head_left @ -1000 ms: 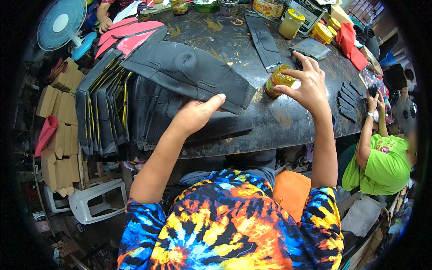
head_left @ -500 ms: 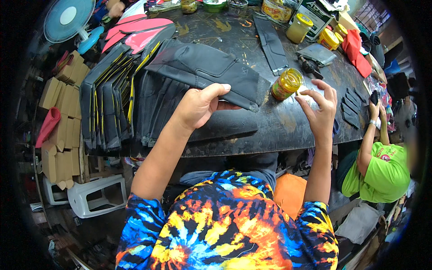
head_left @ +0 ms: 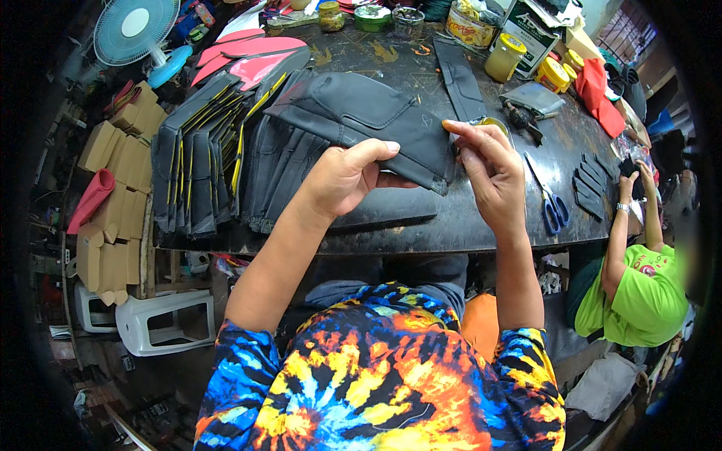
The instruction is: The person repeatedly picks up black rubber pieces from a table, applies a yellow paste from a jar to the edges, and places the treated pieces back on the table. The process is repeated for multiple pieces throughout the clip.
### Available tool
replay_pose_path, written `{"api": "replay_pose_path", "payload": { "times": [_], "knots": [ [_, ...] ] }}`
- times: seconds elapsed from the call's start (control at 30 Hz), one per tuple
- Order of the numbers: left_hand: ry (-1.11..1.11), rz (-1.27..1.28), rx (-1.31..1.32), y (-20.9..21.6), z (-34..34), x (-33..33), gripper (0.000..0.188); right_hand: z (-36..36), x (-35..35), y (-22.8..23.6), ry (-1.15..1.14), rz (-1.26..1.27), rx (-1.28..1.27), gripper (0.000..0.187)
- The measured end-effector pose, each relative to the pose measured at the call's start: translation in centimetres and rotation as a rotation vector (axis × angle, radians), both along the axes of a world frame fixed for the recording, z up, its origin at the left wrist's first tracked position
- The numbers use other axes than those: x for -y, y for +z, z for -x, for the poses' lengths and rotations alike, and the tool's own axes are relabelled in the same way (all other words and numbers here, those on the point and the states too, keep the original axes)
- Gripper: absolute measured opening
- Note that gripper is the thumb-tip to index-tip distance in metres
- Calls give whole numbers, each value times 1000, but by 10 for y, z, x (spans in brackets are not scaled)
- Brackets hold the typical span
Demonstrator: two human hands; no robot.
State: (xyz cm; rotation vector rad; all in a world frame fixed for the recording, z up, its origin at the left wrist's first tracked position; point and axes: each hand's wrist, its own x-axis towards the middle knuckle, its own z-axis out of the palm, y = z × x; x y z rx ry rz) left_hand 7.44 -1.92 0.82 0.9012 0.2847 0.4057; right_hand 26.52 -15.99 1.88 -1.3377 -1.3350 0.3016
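Note:
My left hand grips a black stitched leather piece by its near edge, thumb on top and fingers underneath, holding it tilted above the table. At the piece's right end is my right hand, fingers bent and drawn together at the edge. Its index fingertip looks amber and wet. Behind this hand a glass jar is mostly hidden, only part of its rim showing. To my left stand several similar black leather pieces, packed together with yellow edges showing among them.
Blue-handled scissors lie right of my right hand on the dark table. Beyond are a flat black piece, lidded jars and pink sheets. A co-worker in green sits at right. A fan stands far left.
My right hand has moved left from beside the jar to the right end of the leather piece, now covering most of the jar. The scissors have come into clear view. My left hand keeps its grip.

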Motion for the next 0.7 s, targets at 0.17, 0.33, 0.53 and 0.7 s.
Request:
{"api": "replay_pose_path", "payload": {
  "times": [0.17,0.33,0.53,0.7],
  "knots": [
    [15,20,13,6,2,4,33,4,5,0,15,-120,109,37],
    [20,76,58,9,4,5,28,10,19,3,5,-176,272,46],
    [-16,156,149,9,6,5,27,15,32,10,-39,-234,484,52],
    [26,140,102,18,6,7,27,14,37,11,-9,-271,523,46]
  ]
}}
